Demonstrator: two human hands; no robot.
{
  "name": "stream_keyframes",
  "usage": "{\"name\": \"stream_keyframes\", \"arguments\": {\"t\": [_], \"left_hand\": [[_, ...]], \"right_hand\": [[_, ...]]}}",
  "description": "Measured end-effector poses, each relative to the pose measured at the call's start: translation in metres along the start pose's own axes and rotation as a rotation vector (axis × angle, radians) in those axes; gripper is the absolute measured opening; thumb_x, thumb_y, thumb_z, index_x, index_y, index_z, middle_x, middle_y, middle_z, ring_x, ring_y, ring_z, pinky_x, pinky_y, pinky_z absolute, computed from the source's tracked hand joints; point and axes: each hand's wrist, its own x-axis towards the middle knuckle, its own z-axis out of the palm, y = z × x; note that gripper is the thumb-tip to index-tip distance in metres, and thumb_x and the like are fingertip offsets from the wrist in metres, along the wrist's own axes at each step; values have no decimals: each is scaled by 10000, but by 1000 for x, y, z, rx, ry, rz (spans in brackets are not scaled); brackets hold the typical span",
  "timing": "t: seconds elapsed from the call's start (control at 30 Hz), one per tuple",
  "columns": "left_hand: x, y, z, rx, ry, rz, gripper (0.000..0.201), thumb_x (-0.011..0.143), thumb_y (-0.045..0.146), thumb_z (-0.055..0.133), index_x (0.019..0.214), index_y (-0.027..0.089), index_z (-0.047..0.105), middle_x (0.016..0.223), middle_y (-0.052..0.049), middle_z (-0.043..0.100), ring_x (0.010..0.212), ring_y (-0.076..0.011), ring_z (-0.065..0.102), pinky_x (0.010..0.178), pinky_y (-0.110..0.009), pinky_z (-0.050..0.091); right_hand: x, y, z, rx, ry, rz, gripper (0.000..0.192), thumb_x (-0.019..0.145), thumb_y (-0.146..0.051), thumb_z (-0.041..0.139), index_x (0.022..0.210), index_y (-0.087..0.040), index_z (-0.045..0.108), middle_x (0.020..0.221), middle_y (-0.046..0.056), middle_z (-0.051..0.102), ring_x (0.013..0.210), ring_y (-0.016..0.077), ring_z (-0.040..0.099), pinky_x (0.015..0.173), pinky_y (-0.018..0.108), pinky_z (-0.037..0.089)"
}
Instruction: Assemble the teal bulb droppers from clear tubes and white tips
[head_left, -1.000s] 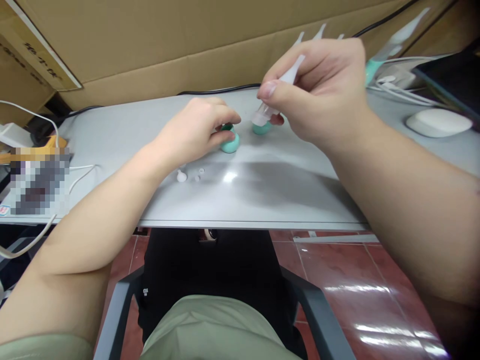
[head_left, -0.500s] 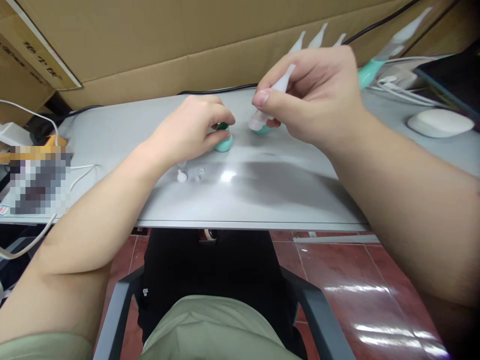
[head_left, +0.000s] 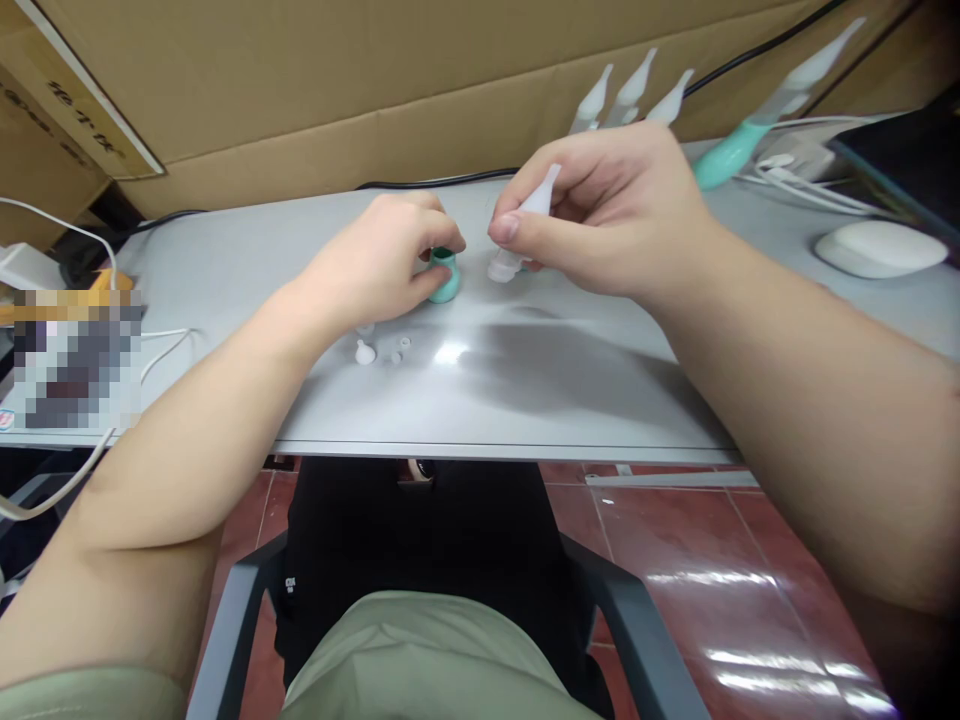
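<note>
Nozzle (head_left: 523, 228) in right hand (head_left: 600, 215) now lower; left hand (head_left: 382, 262) still grips bulb (head_left: 444, 278).

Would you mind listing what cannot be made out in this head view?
- Green bulb: mostly hidden by the left hand; its shape is unclear.
- Clear tip: its middle is covered by the right hand.
- Small white parts on the table: too small to identify.
- Blurred patch at the left edge: pixelated, contents unreadable.
- Nozzles at the back: bases hidden behind the right hand.
</note>
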Motion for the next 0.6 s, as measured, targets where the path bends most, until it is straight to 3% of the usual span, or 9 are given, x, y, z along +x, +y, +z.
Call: {"name": "stream_keyframes", "arguments": {"t": [0.1,0.23,0.37,0.5,0.6], "left_hand": [[-1,-1,0,12,12,15,354,1018,171,774,1298,231,983,1373,-161,937,1238,-367,887,1091,-522,729],[-3,11,-2,-15,167,58,419,1076,131,624,1296,270,953,1447,-130,933,1408,-362,873,1306,-563,692],[-6,30,-3,-160,326,35,422,1147,160,543,1246,258,941,1247,-88,952,1199,-297,908,1161,-502,741],[-8,38,2,-357,217,-59,274,1242,332,734,1469,268,874,1203,-60,944,1164,-264,947,992,-403,770],[-7,36,6,-422,119,-54,234,1231,376,816,1424,263,881,1178,-59,945,1167,-271,954,949,-392,781]], "right_hand": [[0,-1,1,-5,-10,-3,510,1037,-621,1107,894,-224,821,658,-76,634,575,64,477,549,263,329],[1,-5,5,35,-18,-20,530,1062,-643,1088,894,-219,817,728,-57,717,614,73,560,584,264,416],[3,-6,7,65,30,-24,548,1039,-647,1103,903,-223,784,771,-49,719,670,84,592,622,262,449],[5,-5,8,119,57,-19,552,986,-600,1153,947,-240,736,786,-60,711,650,84,626,580,248,461],[4,-5,9,104,51,-30,566,1019,-593,1135,939,-241,699,754,-76,679,633,76,642,567,230,458]]}}
